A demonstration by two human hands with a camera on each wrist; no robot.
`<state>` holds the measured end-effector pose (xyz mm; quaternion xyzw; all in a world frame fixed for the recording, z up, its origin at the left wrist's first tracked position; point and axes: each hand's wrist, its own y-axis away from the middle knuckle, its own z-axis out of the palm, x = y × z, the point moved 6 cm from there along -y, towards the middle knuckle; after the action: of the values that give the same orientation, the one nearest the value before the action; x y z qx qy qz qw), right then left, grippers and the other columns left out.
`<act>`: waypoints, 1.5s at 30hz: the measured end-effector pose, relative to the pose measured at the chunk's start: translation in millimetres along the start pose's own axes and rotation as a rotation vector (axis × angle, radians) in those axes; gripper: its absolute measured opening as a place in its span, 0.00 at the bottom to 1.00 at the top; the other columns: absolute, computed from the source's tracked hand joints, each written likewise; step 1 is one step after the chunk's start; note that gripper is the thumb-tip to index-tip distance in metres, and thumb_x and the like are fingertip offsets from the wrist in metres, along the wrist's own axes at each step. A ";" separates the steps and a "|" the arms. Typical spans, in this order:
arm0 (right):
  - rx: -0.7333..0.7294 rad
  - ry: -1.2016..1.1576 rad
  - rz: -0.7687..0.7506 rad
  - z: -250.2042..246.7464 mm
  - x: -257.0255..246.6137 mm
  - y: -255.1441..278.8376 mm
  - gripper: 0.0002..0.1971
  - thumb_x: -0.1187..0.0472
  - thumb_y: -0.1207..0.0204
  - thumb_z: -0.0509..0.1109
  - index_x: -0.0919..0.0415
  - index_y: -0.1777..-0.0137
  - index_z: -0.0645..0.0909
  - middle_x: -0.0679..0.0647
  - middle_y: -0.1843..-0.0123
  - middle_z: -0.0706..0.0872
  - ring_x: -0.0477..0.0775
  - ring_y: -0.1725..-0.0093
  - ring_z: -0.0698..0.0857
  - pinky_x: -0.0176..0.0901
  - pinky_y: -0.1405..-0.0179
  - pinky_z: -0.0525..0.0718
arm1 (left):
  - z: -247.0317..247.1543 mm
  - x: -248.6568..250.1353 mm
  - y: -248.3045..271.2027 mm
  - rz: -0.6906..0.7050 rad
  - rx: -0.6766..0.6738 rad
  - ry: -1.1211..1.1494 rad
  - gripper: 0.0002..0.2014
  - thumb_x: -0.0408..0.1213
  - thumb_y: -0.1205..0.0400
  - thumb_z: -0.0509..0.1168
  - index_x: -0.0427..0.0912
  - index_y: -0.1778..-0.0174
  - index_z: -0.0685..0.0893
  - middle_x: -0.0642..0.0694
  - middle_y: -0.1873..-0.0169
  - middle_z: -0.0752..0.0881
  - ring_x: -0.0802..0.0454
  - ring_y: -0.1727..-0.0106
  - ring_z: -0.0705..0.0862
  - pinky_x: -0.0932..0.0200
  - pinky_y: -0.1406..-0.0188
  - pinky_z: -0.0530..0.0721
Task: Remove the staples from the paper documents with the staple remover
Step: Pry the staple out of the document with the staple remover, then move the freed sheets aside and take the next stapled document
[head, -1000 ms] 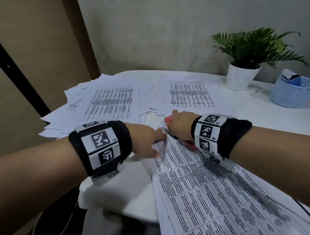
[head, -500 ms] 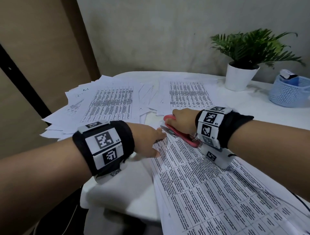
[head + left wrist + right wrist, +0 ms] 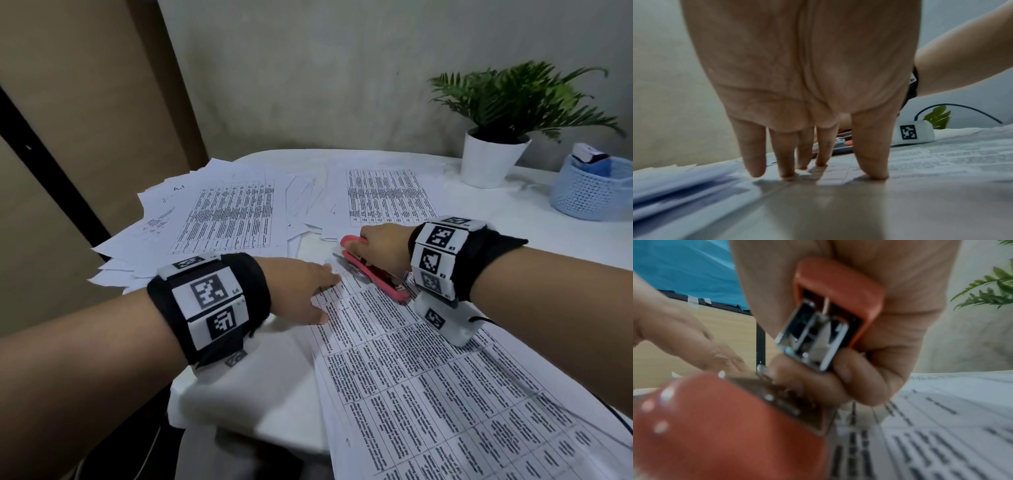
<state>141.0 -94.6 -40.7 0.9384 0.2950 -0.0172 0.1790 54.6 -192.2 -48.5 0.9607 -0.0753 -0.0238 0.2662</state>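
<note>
A printed document lies on the white table in front of me. My left hand lies with straight fingers pressing down its top left corner. My right hand grips a red staple remover that looks like a small stapler, its metal tip at the document's top corner beside the left fingertips. In the right wrist view the curled fingers hold the tool's red body and metal inside. No staple can be made out.
Loose printed sheets are spread over the far left and middle of the table. A potted plant in a white pot and a light blue basket stand at the back right. The table edge is near, at lower left.
My right hand has lifted and tilted the staple remover, so its rear end now shows below the wrist. The left hand stays pressed on the corner.
</note>
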 end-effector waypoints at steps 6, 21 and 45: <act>0.010 -0.065 0.040 -8.3 24.2 21.4 0.26 0.46 0.14 0.45 0.67 0.31 0.68 0.57 0.49 0.78 0.55 0.53 0.77 0.41 0.55 0.72 | -17.2 -21.6 20.1 -0.043 0.237 0.196 0.20 0.55 0.21 0.65 0.52 0.35 0.76 0.54 0.37 0.74 0.54 0.44 0.78 0.59 0.44 0.77; -0.035 0.032 0.126 10.4 59.4 75.0 0.23 0.46 0.15 0.46 0.63 0.32 0.65 0.60 0.40 0.80 0.56 0.51 0.76 0.44 0.48 0.74 | 26.7 24.1 56.0 -0.162 0.003 0.936 0.21 0.52 0.21 0.68 0.37 0.44 0.78 0.44 0.56 0.86 0.51 0.58 0.84 0.58 0.58 0.82; 0.215 -0.204 0.136 -25.3 73.1 97.1 0.21 0.47 0.14 0.49 0.66 0.35 0.65 0.62 0.47 0.77 0.57 0.54 0.75 0.38 0.75 0.68 | -96.6 -162.0 139.0 -0.746 0.811 0.590 0.18 0.34 0.22 0.67 0.33 0.37 0.76 0.34 0.47 0.82 0.34 0.46 0.82 0.49 0.52 0.79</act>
<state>253.8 -119.8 4.6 0.9634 0.2075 -0.1317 0.1072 -115.4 -235.3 106.7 0.9130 0.3389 0.1815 -0.1364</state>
